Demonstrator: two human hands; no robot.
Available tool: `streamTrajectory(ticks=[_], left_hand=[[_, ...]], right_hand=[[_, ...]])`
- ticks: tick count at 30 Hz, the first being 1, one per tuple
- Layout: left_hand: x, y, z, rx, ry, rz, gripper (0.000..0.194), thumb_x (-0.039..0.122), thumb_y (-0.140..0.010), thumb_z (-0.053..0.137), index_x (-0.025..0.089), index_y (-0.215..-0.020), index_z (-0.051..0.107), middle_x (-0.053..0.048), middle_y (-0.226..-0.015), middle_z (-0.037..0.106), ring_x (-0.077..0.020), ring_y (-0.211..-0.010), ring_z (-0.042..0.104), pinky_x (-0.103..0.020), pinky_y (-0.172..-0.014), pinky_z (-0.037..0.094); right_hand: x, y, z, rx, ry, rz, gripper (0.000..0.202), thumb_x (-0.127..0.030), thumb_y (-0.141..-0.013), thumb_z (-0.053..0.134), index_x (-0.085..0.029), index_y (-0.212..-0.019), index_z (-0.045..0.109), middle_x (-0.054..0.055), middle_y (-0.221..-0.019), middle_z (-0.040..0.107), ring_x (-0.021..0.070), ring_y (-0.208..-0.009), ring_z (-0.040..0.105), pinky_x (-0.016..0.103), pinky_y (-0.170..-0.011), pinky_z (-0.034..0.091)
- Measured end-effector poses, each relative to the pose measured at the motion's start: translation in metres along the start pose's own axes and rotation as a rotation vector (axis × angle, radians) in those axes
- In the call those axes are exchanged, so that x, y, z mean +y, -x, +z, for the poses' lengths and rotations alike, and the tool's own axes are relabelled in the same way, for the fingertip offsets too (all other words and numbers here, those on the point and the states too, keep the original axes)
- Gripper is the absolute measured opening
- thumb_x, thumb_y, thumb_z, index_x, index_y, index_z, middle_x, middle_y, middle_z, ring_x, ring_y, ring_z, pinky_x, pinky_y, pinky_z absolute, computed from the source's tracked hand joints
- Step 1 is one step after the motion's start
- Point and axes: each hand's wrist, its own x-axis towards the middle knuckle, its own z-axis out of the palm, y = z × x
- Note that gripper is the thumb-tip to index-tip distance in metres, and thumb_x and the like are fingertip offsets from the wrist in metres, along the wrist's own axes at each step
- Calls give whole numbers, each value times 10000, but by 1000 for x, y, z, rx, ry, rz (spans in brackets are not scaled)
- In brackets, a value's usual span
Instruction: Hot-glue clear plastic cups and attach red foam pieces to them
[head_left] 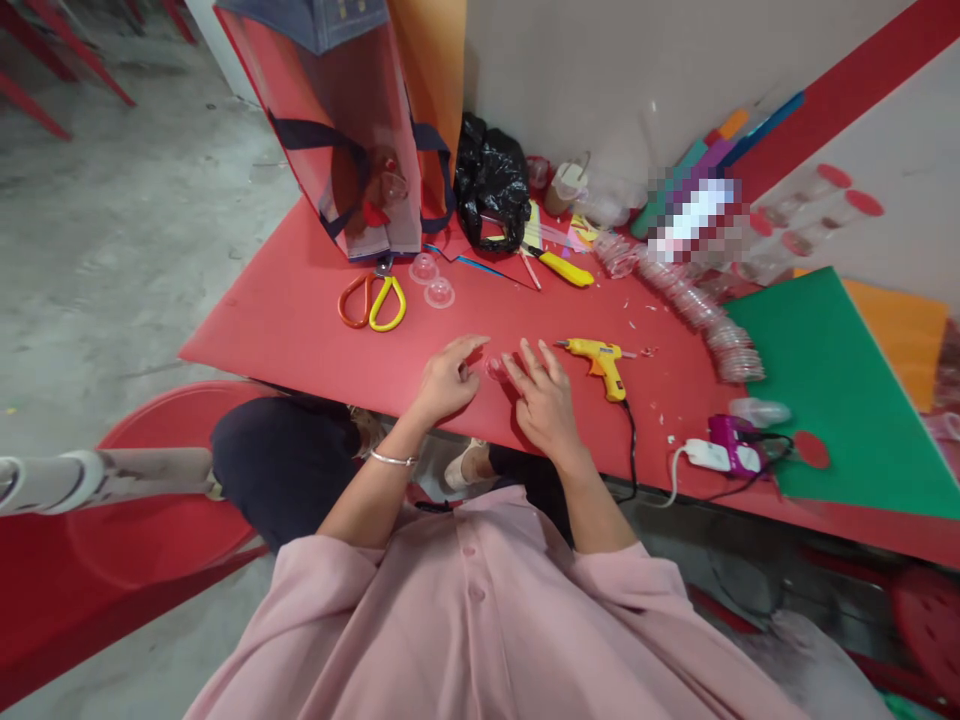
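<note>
Both hands are down on the red table, close together near its front edge. Left hand and right hand pinch a small clear cup between their fingertips; it sits on the tabletop right between them, with something reddish in or under it, too small to tell. Fingers are loosely spread, only the tips are on the cup.

Containers: a big red-orange bag stands upright at the back edge, mouth open, with a clear cup showing through its side. Just beside it is a crumpled black plastic bag, contents hidden. Two more clear cups sit upside down in front of the tote, next to the scissors. A long row of stacked clear cups lies on its side, curving from the back toward the green sheet. More lidded clear jars lie against the wall, blurry.

The glue gun lies just right of the right hand, cord running off the front edge to a plug strip. A yellow cutter lies further back.

Room: the left part of the table, from the scissors out to the left corner, is bare red surface. The right side is crowded by the green sheet and cup row. The hands work close to the near edge, lap right below.
</note>
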Motion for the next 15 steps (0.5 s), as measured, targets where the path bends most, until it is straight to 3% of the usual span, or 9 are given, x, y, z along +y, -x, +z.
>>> streamTrajectory(ticks=[8, 12, 15], left_hand=[[2, 0, -1, 15, -30, 2, 607, 8, -694, 556, 189, -1263, 662, -79, -1193, 728, -122, -721, 623, -279, -733, 542], [3, 0, -1, 14, -21, -23, 580, 23, -705, 572, 190, -1251, 670, -72, -1170, 729, -108, -681, 597, -272, -710, 531], [3, -1, 0, 13, -14, -48, 532, 56, -737, 606, 190, -1247, 673, -64, -1136, 730, -92, -637, 561, -261, -672, 512]], right_hand=[[6, -5, -6, 19, -59, 11, 734, -10, -816, 464, -311, -1481, 534, -34, -1676, 319, 282, -1574, 186, 582, -1227, 316], [4, -5, -9, 44, -94, 31, 794, -18, -809, 442, -283, -1557, 423, -15, -1661, 356, 257, -1566, 223, 561, -1234, 313], [3, -4, -7, -23, -62, -23, 815, -24, -795, 464, -260, -1572, 395, 8, -1650, 381, 285, -1570, 204, 589, -1221, 306]])
